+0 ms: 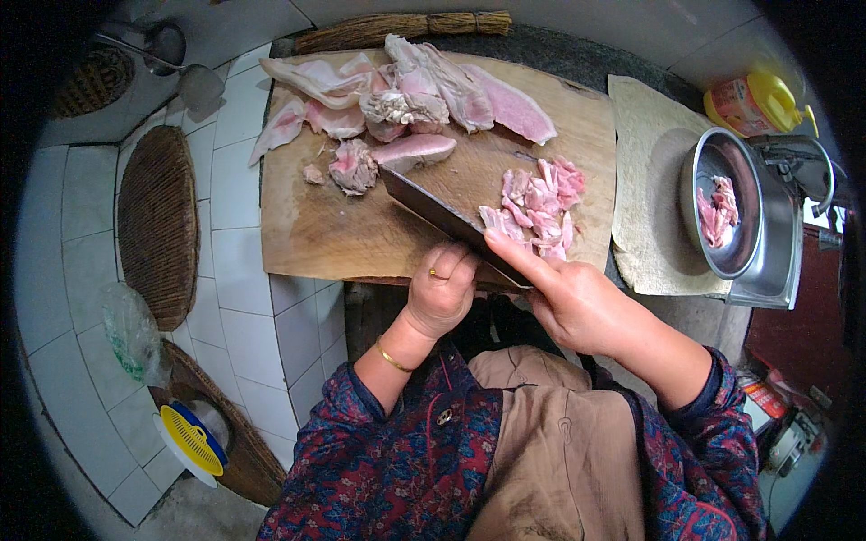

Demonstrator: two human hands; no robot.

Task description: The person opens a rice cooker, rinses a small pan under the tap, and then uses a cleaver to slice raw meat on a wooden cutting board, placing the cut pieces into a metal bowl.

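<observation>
A broad-bladed kitchen cleaver (pixel 443 213) slants over a wooden cutting board (pixel 325 247), its tip pointing to the far left. My right hand (pixel 575 297) grips it at the near end, index finger stretched along the blade. Close to the blade's near part is my left hand (pixel 443 284), fingers curled; its fingertips are hidden, so I cannot tell what they hold. Small slices of raw meat (pixel 541 196) lie right of the blade. Beyond its tip sit a strip of pale meat (pixel 416 150), a ragged chunk (pixel 353 166) and a heap of larger raw pieces (pixel 406 95).
Right of the board, a steel bowl (pixel 727 253) with some meat stands over a cloth (pixel 643 203), beside a sink edge (pixel 778 291). A yellow container (pixel 751 101) is behind. A straw brush (pixel 406 28) lies at the back; a woven tray (pixel 159 226) is at left.
</observation>
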